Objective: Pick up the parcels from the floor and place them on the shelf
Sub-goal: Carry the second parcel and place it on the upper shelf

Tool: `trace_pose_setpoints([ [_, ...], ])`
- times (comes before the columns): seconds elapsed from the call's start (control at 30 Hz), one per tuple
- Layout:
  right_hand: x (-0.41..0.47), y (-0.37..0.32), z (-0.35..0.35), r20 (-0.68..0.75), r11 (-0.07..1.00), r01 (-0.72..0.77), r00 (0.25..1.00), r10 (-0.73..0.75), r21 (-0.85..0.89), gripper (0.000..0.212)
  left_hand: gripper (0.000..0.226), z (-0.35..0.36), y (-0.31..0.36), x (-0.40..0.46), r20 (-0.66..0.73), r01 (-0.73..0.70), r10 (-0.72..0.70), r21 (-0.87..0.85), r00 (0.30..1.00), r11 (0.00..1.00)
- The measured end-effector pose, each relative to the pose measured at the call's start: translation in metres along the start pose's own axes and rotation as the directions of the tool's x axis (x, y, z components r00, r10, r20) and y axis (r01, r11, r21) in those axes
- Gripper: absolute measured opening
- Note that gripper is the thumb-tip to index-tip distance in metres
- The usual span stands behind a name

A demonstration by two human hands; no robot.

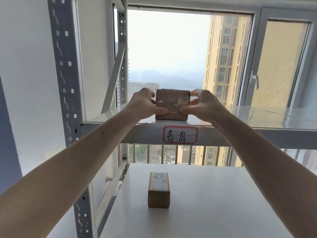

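Note:
A small brown cardboard parcel (pixel 172 103) with clear tape across its face rests on the front edge of the upper shelf (pixel 257 115). My left hand (pixel 145 103) grips its left side and my right hand (pixel 204 105) grips its right side, thumbs pressed on the near face. A second brown parcel (pixel 158 190) with a white shipping label on top stands alone on the lower white shelf (pixel 205 203), straight below the first.
The grey metal shelf upright (pixel 66 83) rises at left with a diagonal brace behind it. A red-bordered handwritten label (pixel 180 135) is stuck on the upper shelf's front beam. Behind the rack is a window (pixel 274 57) with a handle and outside railings.

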State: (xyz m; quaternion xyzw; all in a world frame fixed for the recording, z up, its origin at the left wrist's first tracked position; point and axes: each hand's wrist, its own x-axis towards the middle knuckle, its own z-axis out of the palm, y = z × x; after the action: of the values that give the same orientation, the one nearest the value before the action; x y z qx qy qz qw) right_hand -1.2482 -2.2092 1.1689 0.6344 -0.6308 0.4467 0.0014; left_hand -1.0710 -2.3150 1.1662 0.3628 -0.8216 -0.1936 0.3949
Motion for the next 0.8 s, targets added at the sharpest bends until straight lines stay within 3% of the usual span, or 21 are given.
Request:
trace_pose_setpoints([
  [0.07, 0.008, 0.003, 0.005, -0.007, 1.000, -0.023, 1.000, 0.023, -0.003, 0.051, 0.049, 0.002, 0.000, 0.009, 0.022, 0.018, -0.018, 0.010, 1.000, 1.000],
  [0.17, 0.022, 0.008, 0.011, -0.017, 0.999, -0.047, 0.999, 0.047, -0.014, 0.035, 0.042, 0.004, 0.003, 0.021, 0.049, 0.070, -0.071, 0.018, 0.996, 0.997],
  [0.6, 0.071, 0.020, 0.027, -0.019, 0.982, -0.117, 0.993, 0.116, -0.148, 0.030, 0.043, 0.020, 0.005, 0.058, 0.067, 0.160, -0.170, 0.140, 0.983, 0.977],
  [0.8, 0.075, 0.023, 0.030, -0.025, 0.977, -0.146, 0.989, 0.144, -0.153, 0.033, 0.039, 0.022, 0.000, 0.062, 0.060, 0.182, -0.188, 0.095, 0.980, 0.979],
])
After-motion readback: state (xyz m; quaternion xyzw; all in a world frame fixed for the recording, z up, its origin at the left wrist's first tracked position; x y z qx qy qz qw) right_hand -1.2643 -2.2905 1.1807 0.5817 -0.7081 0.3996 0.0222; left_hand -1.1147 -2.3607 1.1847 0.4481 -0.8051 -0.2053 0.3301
